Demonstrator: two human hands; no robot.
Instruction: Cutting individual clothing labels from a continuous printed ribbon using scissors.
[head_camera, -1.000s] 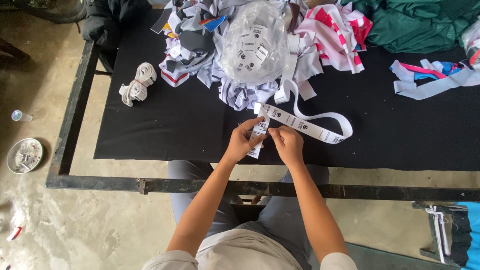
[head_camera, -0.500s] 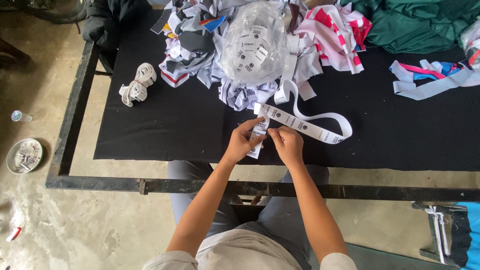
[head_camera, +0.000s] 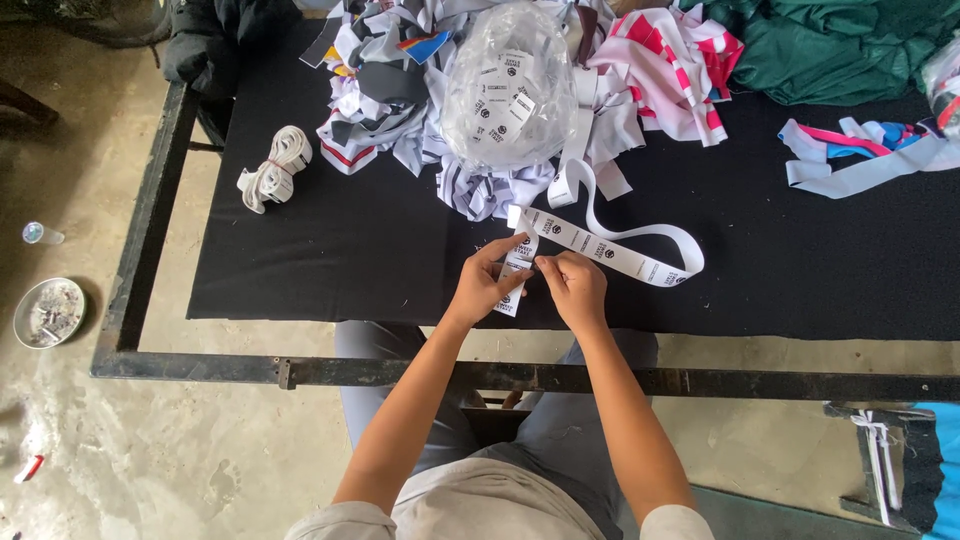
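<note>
Nothing has shifted: left hand (head_camera: 487, 283) and right hand (head_camera: 570, 285) grip the white label strip (head_camera: 600, 248).

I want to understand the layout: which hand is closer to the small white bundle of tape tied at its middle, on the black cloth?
Left. The left hand lies right of the small white tied tape bundle, lower; the right hand is farther right.

Label ribbon (head_camera: 610, 248): white woven tape, smooth, slight sheen.
Table cover (head_camera: 350, 260): black cloth, matt.
Table frame (head_camera: 500, 376): dark metal, dull, scuffed.
Bag (head_camera: 510, 85): clear plastic, glossy (crinkled).
Scrap pile (head_camera: 660, 70): soft cloth.
Floor (head_camera: 150, 450): rough concrete, stained.
</note>
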